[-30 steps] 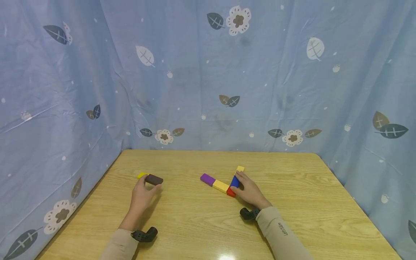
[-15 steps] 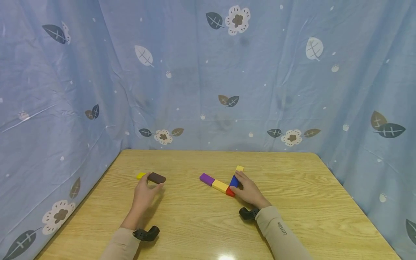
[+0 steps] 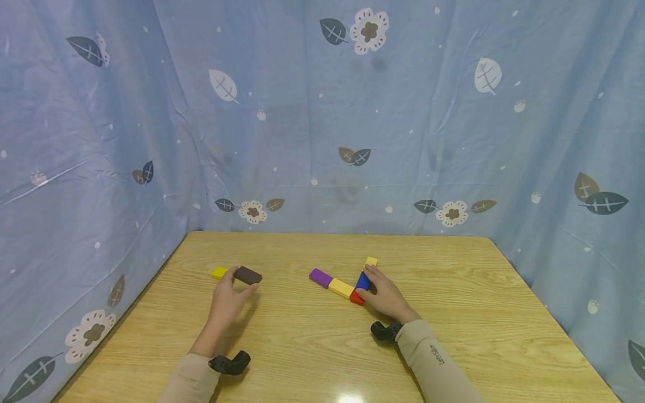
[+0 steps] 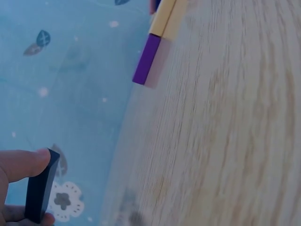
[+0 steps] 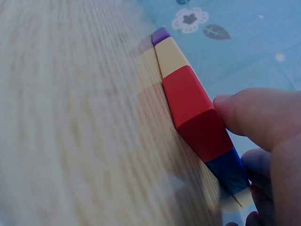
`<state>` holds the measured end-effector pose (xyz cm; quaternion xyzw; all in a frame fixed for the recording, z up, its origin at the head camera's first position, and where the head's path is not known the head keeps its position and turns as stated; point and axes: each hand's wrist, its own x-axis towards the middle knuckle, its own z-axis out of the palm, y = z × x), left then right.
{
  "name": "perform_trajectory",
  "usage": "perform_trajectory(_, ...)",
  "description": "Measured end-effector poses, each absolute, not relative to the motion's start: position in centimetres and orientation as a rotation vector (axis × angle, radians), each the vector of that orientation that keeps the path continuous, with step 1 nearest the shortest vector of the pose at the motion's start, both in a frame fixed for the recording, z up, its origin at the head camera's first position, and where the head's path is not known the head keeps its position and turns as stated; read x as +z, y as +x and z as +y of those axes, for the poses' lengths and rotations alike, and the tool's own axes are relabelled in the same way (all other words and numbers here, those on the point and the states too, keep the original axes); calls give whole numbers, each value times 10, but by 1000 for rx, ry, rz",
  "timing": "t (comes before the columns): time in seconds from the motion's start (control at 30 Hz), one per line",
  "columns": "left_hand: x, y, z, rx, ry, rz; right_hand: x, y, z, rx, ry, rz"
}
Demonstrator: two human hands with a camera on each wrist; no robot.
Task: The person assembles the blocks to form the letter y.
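A dark brown block (image 3: pixel 248 275) is pinched between the thumb and fingers of my left hand (image 3: pixel 229 299); the left wrist view shows it tilted. Just left of that hand lies a bright yellow block (image 3: pixel 219 272). My right hand (image 3: pixel 387 294) rests at a V-shaped row of blocks. Its thumb touches near the top edge of the red block (image 5: pixel 188 96), and its fingers lie along the blue block (image 5: pixel 229 170) and the far pale yellow block (image 3: pixel 372 261), partly covering them. Another pale yellow block (image 3: pixel 341 288) and a purple block (image 3: pixel 321 277) form the row's left arm.
The wooden table (image 3: pixel 282 336) ends at a blue patterned curtain (image 3: pixel 302 140) at the back and sides. Each wrist wears a black camera band, the left one (image 3: pixel 230 364) and the right one (image 3: pixel 385 331).
My left hand has moved slightly right with the dark brown block, widening the gap to the bright yellow block. The right hand and the row have stayed in place.
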<state>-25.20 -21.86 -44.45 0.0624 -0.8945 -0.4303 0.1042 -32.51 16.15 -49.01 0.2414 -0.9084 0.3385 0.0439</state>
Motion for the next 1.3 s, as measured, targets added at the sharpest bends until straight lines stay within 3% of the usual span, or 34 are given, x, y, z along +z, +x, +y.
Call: perform_trajectory(1.3, -440, -251, -196, -1292, 82, -2592, -490, -325, 161, 1016, 743, -2781)
